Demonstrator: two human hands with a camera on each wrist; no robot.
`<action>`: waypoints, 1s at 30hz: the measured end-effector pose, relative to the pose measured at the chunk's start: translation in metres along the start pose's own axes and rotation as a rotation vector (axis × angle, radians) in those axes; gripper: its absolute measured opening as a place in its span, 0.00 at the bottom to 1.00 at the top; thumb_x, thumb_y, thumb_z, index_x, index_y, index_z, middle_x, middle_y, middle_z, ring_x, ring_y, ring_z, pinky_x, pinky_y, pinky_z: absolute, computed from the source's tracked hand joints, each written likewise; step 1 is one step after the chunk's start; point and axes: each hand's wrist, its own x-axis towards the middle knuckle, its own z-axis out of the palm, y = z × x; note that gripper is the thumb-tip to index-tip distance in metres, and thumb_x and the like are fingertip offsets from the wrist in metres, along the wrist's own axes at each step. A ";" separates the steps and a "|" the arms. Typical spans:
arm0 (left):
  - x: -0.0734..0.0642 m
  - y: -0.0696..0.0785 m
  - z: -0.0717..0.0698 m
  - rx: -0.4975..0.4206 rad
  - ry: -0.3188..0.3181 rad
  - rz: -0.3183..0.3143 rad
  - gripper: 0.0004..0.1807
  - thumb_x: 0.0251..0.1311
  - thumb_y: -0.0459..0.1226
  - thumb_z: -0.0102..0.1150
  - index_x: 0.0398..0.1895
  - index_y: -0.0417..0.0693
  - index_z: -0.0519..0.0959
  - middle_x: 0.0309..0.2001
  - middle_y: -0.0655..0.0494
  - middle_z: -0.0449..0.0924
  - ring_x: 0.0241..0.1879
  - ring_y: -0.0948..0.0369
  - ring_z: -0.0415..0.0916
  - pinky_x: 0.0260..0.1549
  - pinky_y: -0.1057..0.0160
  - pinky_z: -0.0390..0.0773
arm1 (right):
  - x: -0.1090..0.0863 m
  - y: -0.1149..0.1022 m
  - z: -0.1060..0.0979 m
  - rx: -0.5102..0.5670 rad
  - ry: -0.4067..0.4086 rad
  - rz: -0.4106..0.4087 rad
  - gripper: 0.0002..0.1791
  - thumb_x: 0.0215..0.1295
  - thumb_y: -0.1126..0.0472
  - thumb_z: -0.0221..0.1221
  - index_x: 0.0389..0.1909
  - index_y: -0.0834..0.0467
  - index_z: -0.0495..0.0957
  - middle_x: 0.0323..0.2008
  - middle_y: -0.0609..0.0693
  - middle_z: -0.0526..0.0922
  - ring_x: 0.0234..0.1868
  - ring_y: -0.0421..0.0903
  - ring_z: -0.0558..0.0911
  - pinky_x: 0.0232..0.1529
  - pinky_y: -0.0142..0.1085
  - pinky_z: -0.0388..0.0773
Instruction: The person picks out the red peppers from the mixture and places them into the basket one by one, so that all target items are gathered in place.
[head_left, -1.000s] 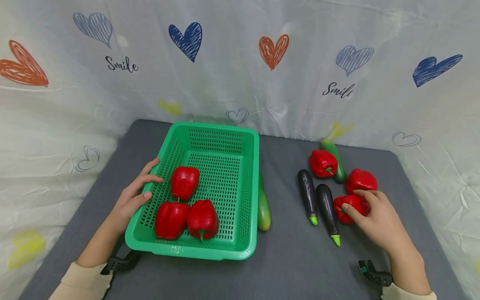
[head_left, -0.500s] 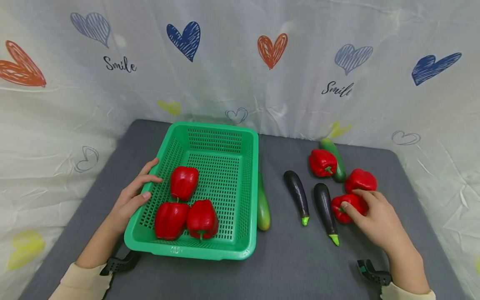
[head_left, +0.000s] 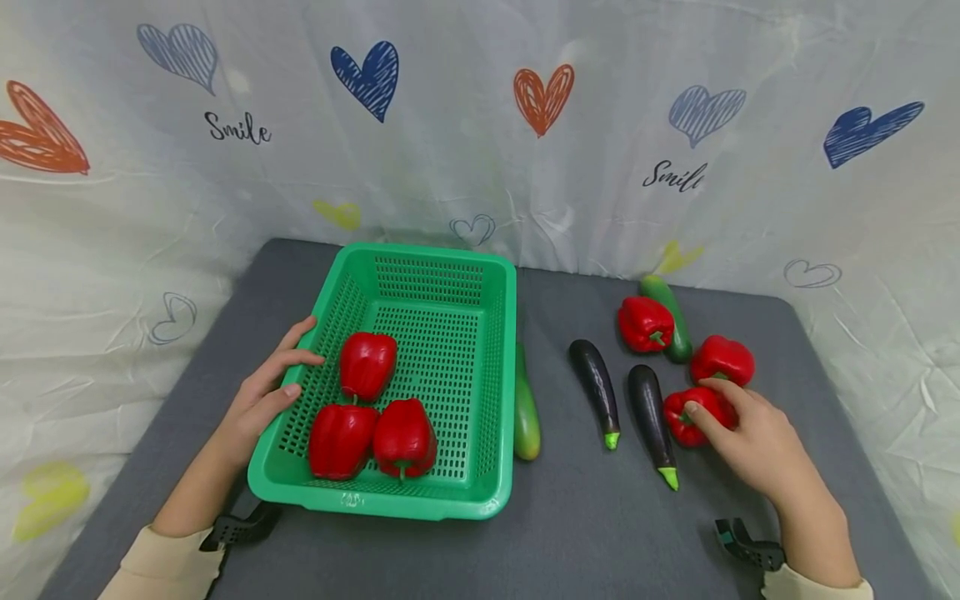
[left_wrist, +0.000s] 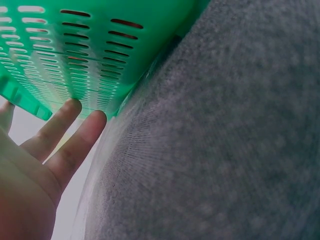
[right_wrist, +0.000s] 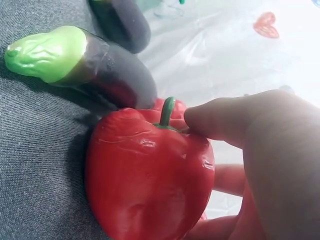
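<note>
Fingers of my right hand (head_left: 759,442) pinch a glossy, lobed red pepper (right_wrist: 150,172) toward the grey cloth tabletop's (head_left: 577,533) right edge. My left hand (head_left: 258,404), fingers parted, rests on the rectangular green plastic basket (head_left: 408,503); only the left-wrist view shows two fingertips (left_wrist: 95,120) along its outer wall.

Six red peppers (head_left: 368,365), three in one green basket (head_left: 442,350) and three on the worktop (head_left: 592,533); two aubergines (head_left: 649,412); two cucumbers (head_left: 527,412); one left hand (head_left: 262,400), one right hand (head_left: 757,437); two sleeves (head_left: 165,562)
</note>
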 end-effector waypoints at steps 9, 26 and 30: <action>-0.002 -0.002 0.000 0.002 0.004 0.005 0.19 0.72 0.22 0.41 0.61 0.22 0.73 0.87 0.38 0.48 0.87 0.50 0.42 0.75 0.62 0.52 | -0.003 -0.002 0.001 0.028 0.035 -0.081 0.28 0.77 0.46 0.64 0.66 0.61 0.80 0.61 0.71 0.77 0.58 0.70 0.77 0.49 0.70 0.77; -0.002 -0.002 -0.001 0.009 0.006 -0.018 0.19 0.72 0.22 0.41 0.62 0.23 0.74 0.88 0.39 0.48 0.87 0.51 0.42 0.74 0.61 0.52 | -0.008 -0.012 0.002 -0.018 0.296 -0.262 0.23 0.64 0.55 0.72 0.59 0.56 0.85 0.53 0.60 0.80 0.50 0.59 0.78 0.39 0.64 0.79; -0.002 -0.002 -0.001 0.014 0.008 -0.027 0.19 0.72 0.23 0.42 0.62 0.23 0.73 0.88 0.39 0.48 0.87 0.51 0.42 0.75 0.61 0.52 | -0.006 -0.015 0.005 -0.012 0.382 -0.339 0.24 0.57 0.58 0.73 0.56 0.57 0.87 0.51 0.60 0.81 0.48 0.59 0.79 0.39 0.64 0.78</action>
